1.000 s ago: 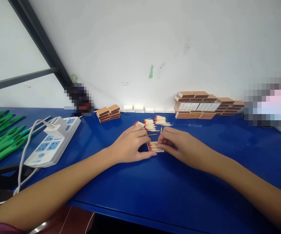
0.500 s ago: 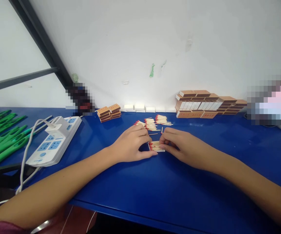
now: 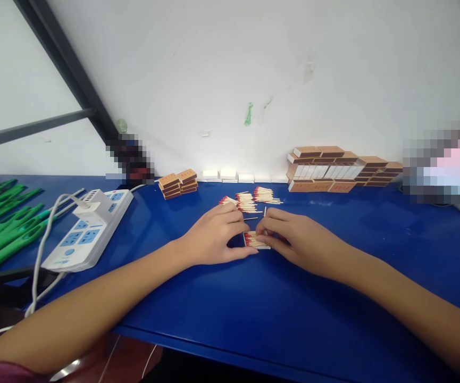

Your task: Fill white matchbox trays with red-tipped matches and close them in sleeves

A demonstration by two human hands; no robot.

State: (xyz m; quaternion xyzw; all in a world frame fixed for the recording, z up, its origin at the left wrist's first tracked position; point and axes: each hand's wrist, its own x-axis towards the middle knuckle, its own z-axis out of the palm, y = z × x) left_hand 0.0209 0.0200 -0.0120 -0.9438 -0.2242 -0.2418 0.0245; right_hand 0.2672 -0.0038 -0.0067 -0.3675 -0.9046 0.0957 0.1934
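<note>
A small white matchbox tray (image 3: 258,243) full of red-tipped matches lies on the blue table (image 3: 253,298). My left hand (image 3: 214,236) is curled round its left end, thumb along the near side. My right hand (image 3: 293,236) pinches the tray's right end, its fingers pressing on the matches. Just behind the hands lie loose heaps of matches (image 3: 251,199).
Stacks of brown matchbox sleeves (image 3: 341,170) stand against the wall at the right, a smaller stack (image 3: 178,184) at the centre left, white trays (image 3: 225,175) between them. A white power strip (image 3: 90,229) with a cable and green tools (image 3: 2,229) lie at the left.
My right fingers have slid a little to the left over the matches in the tray. The left hand has stayed put.
</note>
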